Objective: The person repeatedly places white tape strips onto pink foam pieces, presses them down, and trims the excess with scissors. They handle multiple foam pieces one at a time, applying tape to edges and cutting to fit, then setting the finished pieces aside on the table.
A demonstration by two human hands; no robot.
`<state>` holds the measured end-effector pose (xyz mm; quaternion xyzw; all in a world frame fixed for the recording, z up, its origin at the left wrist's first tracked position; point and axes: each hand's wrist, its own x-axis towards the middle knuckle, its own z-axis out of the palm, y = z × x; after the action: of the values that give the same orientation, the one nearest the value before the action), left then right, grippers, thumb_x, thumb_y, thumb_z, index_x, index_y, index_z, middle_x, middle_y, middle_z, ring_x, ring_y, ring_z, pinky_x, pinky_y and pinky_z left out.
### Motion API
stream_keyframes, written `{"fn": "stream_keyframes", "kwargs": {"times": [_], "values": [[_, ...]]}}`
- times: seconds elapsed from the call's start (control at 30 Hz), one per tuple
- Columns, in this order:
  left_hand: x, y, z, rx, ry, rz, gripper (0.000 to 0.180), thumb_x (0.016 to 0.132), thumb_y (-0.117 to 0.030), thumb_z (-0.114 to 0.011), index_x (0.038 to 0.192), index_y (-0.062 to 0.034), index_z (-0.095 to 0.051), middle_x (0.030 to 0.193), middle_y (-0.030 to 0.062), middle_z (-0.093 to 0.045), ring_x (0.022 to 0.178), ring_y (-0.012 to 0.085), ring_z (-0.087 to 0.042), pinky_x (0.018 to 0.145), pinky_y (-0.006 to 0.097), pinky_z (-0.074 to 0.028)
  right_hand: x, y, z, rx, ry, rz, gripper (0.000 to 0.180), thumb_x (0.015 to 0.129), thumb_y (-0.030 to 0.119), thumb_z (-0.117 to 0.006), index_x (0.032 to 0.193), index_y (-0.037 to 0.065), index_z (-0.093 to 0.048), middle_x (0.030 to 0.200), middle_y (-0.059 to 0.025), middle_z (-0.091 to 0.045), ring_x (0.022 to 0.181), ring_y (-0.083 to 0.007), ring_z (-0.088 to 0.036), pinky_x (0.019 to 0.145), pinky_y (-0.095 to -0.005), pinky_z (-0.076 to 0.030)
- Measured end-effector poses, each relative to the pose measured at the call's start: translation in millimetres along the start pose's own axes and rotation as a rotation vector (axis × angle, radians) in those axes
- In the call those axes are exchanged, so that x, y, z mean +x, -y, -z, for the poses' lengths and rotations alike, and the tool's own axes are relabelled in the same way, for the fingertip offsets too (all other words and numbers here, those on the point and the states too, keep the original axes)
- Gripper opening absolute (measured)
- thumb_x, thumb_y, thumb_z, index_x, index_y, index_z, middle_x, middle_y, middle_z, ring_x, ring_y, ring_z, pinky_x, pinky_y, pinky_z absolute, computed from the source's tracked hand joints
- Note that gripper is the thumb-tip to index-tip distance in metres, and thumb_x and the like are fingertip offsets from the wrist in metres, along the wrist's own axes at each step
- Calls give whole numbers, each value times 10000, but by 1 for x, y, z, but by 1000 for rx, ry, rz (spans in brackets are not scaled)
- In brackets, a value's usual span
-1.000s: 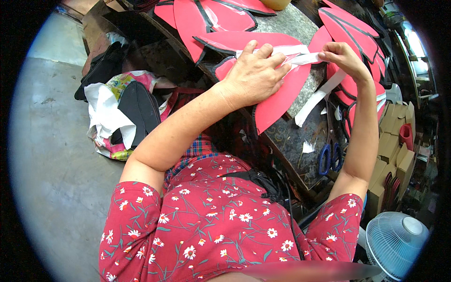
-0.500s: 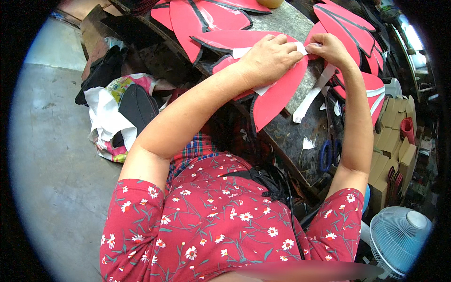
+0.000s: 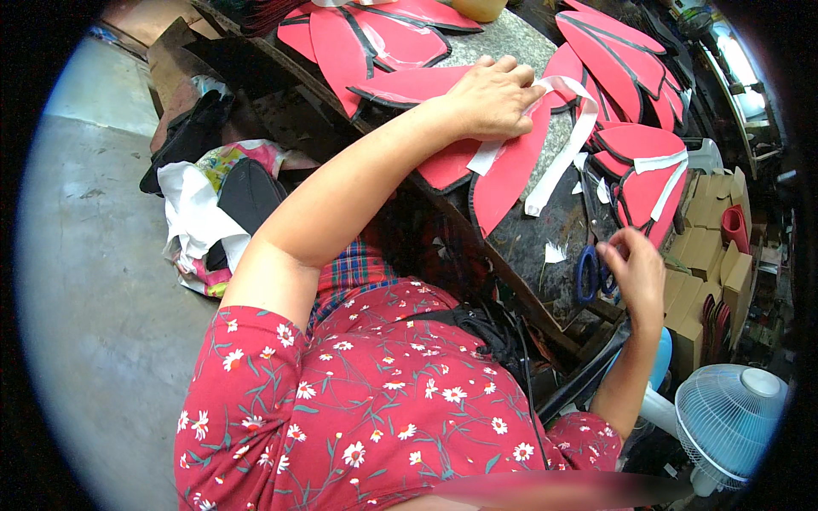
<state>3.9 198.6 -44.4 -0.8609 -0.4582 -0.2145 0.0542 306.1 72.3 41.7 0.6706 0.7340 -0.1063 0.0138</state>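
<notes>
Dark worktop [image 3: 530,245] running across far centre to near R, w/ a grey stone slab [image 3: 521,41] on it, prob. there as a firm base for the pcs. Cardboard boxes [image 3: 705,209] stand to the R; a pale blue fan [image 3: 731,422] is near R, likely kept close for cooling.

Pink leaf-shaped pc [image 3: 504,186] w/ black edging lies partly over the slab, tip toward the near edge. More pink pcs [image 3: 601,64] are bunched far R, prob. kept within reach.

L hand [image 3: 498,98] rests palm down on the pink pc, fingers bent, prob. so it & the strip don't shift; can't tell if the fingertips pinch anything. R hand [image 3: 637,271] is near R, fingers curled by the scissors' handles; can't tell if they touch.

White strip [image 3: 566,160] comes from under the L hand, loops R, then hangs loose toward the near side. Scissors [image 3: 588,271], blue-handled, lie w/ handles near & blades far, handy for the R hand. Smallest: a white scrap [image 3: 554,254] just L of them.
</notes>
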Motion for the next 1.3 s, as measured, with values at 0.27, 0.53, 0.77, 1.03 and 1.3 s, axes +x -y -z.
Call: {"fn": "stream_keyframes", "kwargs": {"times": [0.27,0.53,0.77,1.03,1.3], "values": [[-32,28,14,-155,130,-230,647,856,-500,-672,1382,-134,-576,1450,99,-512,1331,325,-458,1127,434,-359,-34,-5,-41,59,-146,-133,443,743,324,-847,1034,69,-632,813,-80,-657,755,-286,-650,687,-417,-498],[-37,32,28,-370,115,-219,837,681,-478,-835,1345,-49,-559,1401,171,-502,1323,339,-442,1125,419,-361,-29,-40,-29,633,47,-218,186,855,30,-668,1038,-2,-665,782,-11,-662,712,-68,-604,621,-235,-467],[-45,28,33,-408,68,-204,722,642,-523,-848,1162,-63,-650,1219,112,-576,1172,317,-510,1020,412,-436,18,-12,-2,404,36,17,310,820,274,-768,1000,52,-648,720,-42,-675,673,-166,-651,635,-305,-500],[-50,28,33,-421,49,-221,717,635,-511,-852,1169,-73,-659,1224,104,-581,1165,307,-518,1018,410,-440,59,37,-9,-77,-39,82,655,718,710,-713,954,100,-678,780,-117,-715,792,-328,-711,703,-450,-513],[-49,27,36,-437,67,-206,704,632,-491,-857,1161,-71,-660,1220,104,-588,1177,308,-519,1019,410,-439,55,37,-5,-25,65,-55,606,710,659,-756,924,97,-680,745,-97,-692,742,-260,-698,681,-397,-506]]}}
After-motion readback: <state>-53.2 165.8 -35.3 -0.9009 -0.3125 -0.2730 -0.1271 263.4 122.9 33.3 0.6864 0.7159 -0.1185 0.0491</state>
